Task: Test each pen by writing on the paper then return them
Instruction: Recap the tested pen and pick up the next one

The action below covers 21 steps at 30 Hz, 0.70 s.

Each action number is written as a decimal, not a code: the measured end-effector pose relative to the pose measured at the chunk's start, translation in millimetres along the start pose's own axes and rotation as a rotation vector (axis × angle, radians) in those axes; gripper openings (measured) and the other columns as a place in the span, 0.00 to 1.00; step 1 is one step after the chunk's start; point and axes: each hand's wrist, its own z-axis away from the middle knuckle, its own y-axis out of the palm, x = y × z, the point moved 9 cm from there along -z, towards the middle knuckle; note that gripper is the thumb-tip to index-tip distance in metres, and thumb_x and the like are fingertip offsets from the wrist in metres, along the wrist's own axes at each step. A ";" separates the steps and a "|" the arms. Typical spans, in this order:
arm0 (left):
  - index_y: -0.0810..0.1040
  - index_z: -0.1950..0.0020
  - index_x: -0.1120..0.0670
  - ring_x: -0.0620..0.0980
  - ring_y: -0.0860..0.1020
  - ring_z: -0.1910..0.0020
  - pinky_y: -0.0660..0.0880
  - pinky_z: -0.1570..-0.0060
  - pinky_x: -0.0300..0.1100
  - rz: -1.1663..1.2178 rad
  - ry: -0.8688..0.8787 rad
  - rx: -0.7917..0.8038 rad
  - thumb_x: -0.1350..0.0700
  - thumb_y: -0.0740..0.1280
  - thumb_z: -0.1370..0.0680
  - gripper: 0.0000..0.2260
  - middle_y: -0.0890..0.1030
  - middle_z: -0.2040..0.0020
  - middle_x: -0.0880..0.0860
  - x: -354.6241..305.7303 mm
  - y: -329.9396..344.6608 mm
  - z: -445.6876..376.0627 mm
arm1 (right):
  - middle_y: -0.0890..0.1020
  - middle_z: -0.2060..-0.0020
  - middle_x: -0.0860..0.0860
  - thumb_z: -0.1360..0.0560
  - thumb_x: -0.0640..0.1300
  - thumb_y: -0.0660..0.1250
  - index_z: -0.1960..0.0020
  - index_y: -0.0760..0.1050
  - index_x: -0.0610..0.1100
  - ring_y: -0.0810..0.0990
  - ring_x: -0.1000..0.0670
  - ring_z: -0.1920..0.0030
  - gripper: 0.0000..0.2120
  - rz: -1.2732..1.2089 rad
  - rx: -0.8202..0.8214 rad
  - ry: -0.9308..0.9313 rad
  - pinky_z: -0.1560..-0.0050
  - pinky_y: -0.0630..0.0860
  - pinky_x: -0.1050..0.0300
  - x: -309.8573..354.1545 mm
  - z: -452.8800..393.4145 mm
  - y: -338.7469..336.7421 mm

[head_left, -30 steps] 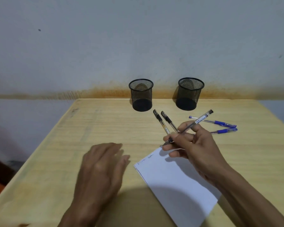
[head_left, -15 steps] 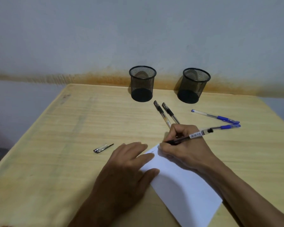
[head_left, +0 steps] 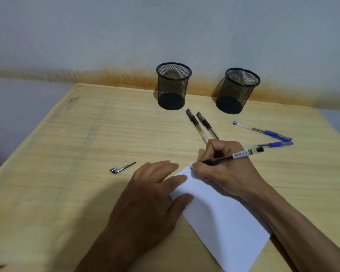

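your right hand pinches a black pen, tip on the paper's far corner. left hand lies flat, fingers spread over the paper's left edge. two black pens and two blue pens lie just beyond your right hand, in front of two mesh cups. pen cap sits on the counter left of your left hand.

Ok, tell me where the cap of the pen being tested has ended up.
In the head view the pen cap lies on the wooden table, apart from and to the left of the left hand that presses the paper.
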 end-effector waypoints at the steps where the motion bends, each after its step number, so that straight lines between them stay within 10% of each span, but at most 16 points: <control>1: 0.82 0.41 0.49 0.54 0.78 0.37 0.74 0.39 0.57 0.004 -0.002 -0.001 0.42 0.65 0.24 0.17 0.81 0.37 0.51 0.1 -0.2 0.0 | 0.74 0.77 0.35 0.35 0.25 0.71 0.66 0.69 0.29 0.72 0.44 0.76 0.10 -0.011 -0.001 -0.005 0.71 0.69 0.46 0.3 -0.5 0.3; 21: 0.82 0.41 0.48 0.53 0.78 0.37 0.74 0.39 0.57 0.020 -0.027 0.002 0.42 0.65 0.24 0.17 0.81 0.37 0.50 0.5 -0.4 0.3 | 0.70 0.78 0.36 0.36 0.19 0.68 0.68 0.66 0.27 0.69 0.46 0.77 0.11 -0.109 -0.016 -0.010 0.72 0.67 0.53 -1.1 -0.1 -0.1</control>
